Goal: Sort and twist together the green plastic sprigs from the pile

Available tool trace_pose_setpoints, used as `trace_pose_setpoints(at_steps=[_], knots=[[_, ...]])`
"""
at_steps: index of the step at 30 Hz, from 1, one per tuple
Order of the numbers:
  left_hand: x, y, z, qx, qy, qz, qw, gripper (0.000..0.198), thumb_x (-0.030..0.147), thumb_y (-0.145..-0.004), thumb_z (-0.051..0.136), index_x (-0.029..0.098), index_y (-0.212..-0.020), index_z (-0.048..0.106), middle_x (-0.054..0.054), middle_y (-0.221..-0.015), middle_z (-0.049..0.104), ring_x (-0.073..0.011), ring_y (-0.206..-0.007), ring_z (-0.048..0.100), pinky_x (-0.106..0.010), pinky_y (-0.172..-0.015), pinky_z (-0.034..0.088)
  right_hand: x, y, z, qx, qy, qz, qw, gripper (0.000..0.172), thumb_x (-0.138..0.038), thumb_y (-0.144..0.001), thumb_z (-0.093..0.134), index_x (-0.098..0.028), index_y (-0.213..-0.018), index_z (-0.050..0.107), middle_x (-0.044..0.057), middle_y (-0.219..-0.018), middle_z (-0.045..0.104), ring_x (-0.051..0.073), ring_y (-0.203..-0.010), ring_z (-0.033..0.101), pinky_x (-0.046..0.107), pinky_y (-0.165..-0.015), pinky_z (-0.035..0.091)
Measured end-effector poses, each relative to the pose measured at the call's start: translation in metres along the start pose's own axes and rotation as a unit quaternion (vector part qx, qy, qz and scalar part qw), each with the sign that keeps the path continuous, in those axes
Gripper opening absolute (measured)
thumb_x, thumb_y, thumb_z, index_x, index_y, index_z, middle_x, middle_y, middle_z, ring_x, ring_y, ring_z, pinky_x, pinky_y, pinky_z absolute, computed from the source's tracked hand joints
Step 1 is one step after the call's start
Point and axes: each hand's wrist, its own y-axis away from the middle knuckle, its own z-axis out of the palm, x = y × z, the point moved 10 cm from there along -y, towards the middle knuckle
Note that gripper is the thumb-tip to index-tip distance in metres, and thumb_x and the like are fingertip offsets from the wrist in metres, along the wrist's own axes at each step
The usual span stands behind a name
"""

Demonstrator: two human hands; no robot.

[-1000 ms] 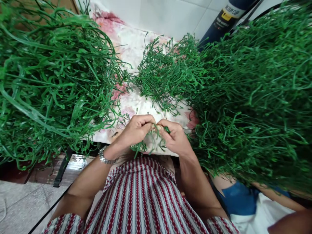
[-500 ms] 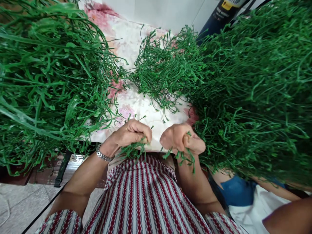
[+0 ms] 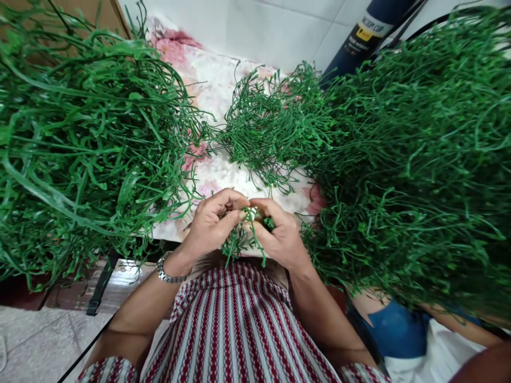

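My left hand [image 3: 211, 221] and my right hand [image 3: 281, 234] meet at the front edge of the table, thumbs and forefingers pinched together. Between them they grip a small bunch of green artificial plant stems [image 3: 235, 244], whose tips dangle below my fingers. Something small and pale shows at the pinch, too small to name. A silvery metal band circles my left wrist. On my left lies a big heap of broader, glossy green stems [image 3: 80, 138]; to the right is a heap of thinner green stems with small tips [image 3: 419, 159].
A smaller pile of thin green stems [image 3: 275, 122] lies mid-table on the floral cloth [image 3: 215, 58], joining the right heap. Behind it leans a dark blue cylinder [image 3: 359, 42] marked "VACUUM CUP", against a white tiled wall [image 3: 287, 26]. Another person's blue garment [image 3: 399, 327] is at lower right.
My hands were apart, each closed round green stems. Now they have come together, fingertips meeting at one bunch. The view has shifted slightly.
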Motion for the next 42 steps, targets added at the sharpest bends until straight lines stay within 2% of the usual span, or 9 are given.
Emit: trace_pose_setpoints(at_steps=[5,10,17,23,26,29,35,38,42], knots=[[0.003,0.007,-0.001,0.03,-0.041,0.002,0.999,0.005,0.015,-0.076,0.056,0.016,-0.081,0.056,0.002,-0.069,0.056,-0.0082,-0.061,0.051,-0.018,-0.055,0.04,-0.012,0.0,0.003,-0.021,0.048,-0.045,0.998,0.009,-0.024,-0.083,0.053,-0.016,-0.082,0.057,0.002,-0.071,0.059,0.011,-0.063,0.052,0.024,-0.06,0.04],[0.007,0.008,0.012,-0.071,-0.087,-0.006,0.994,0.007,0.014,-0.078,0.051,0.015,-0.08,0.057,0.003,-0.065,0.052,-0.008,-0.059,0.045,-0.019,-0.054,0.036,-0.02,0.002,0.0,-0.03,0.016,-0.096,0.995,0.009,-0.017,-0.083,0.051,-0.015,-0.084,0.059,0.003,-0.071,0.06,0.012,-0.066,0.054,0.024,-0.061,0.041],[0.003,0.002,0.015,-0.146,-0.138,-0.027,0.979,0.003,0.012,-0.074,0.053,0.013,-0.072,0.055,0.004,-0.062,0.048,-0.0077,-0.059,0.042,-0.019,-0.055,0.033,-0.023,0.008,0.006,-0.024,0.118,-0.131,0.984,0.012,-0.009,-0.079,0.045,-0.017,-0.084,0.054,0.003,-0.072,0.057,0.013,-0.066,0.051,0.025,-0.06,0.039],[-0.001,0.0,0.029,-0.25,-0.13,-0.016,0.959,0.024,0.019,-0.078,0.051,0.014,-0.056,0.043,0.006,-0.053,0.033,-0.006,-0.052,0.032,-0.019,-0.048,0.025,-0.019,0.011,0.014,-0.053,0.141,-0.136,0.979,0.025,-0.002,-0.068,0.04,-0.018,-0.086,0.049,0.002,-0.072,0.052,0.012,-0.064,0.047,0.024,-0.059,0.037],[0.004,0.001,0.035,-0.273,-0.14,0.026,0.951,0.028,0.017,-0.077,0.051,0.015,-0.052,0.038,0.006,-0.051,0.03,-0.006,-0.049,0.03,-0.02,-0.047,0.024,-0.012,0.009,0.019,-0.094,0.122,-0.113,0.982,0.025,-0.001,-0.064,0.039,-0.018,-0.081,0.048,0.0,-0.069,0.048,0.011,-0.061,0.045,0.022,-0.057,0.034],[0.016,0.004,0.037,-0.251,-0.18,0.113,0.944,0.028,0.01,-0.077,0.047,0.016,-0.051,0.038,0.005,-0.051,0.033,-0.0071,-0.05,0.033,-0.022,-0.051,0.027,-0.006,0.008,0.023,-0.135,0.109,-0.086,0.981,0.018,-0.004,-0.064,0.039,-0.02,-0.071,0.043,-0.003,-0.062,0.041,0.009,-0.055,0.04,0.022,-0.054,0.029],[0.035,0.022,0.04,-0.226,-0.268,0.264,0.899,0.025,0.006,-0.076,0.042,0.017,-0.054,0.04,0.003,-0.053,0.038,-0.0098,-0.052,0.035,-0.026,-0.051,0.027,0.0,0.007,0.029,-0.185,-0.01,-0.048,0.982,0.017,-0.016,-0.076,0.04,-0.02,-0.063,0.031,-0.007,-0.054,0.025,0.007,-0.048,0.024,0.021,-0.049,0.021],[0.035,0.026,0.043,-0.238,-0.309,0.283,0.876,0.022,0.004,-0.072,0.04,0.018,-0.055,0.04,0.003,-0.054,0.038,-0.0108,-0.052,0.035,-0.026,-0.052,0.027,0.002,0.007,0.03,-0.194,-0.035,-0.031,0.98,0.022,-0.02,-0.078,0.043,-0.019,-0.061,0.03,-0.006,-0.055,0.025,0.006,-0.049,0.024,0.021,-0.049,0.02],[0.036,0.029,0.045,-0.264,-0.279,0.297,0.875,0.024,0.005,-0.073,0.039,0.019,-0.054,0.039,0.003,-0.052,0.038,-0.0108,-0.051,0.037,-0.026,-0.052,0.03,0.009,0.008,0.038,-0.23,-0.153,0.035,0.961,0.03,-0.028,-0.082,0.046,-0.019,-0.057,0.031,-0.006,-0.054,0.024,0.006,-0.049,0.023,0.022,-0.047,0.019]])
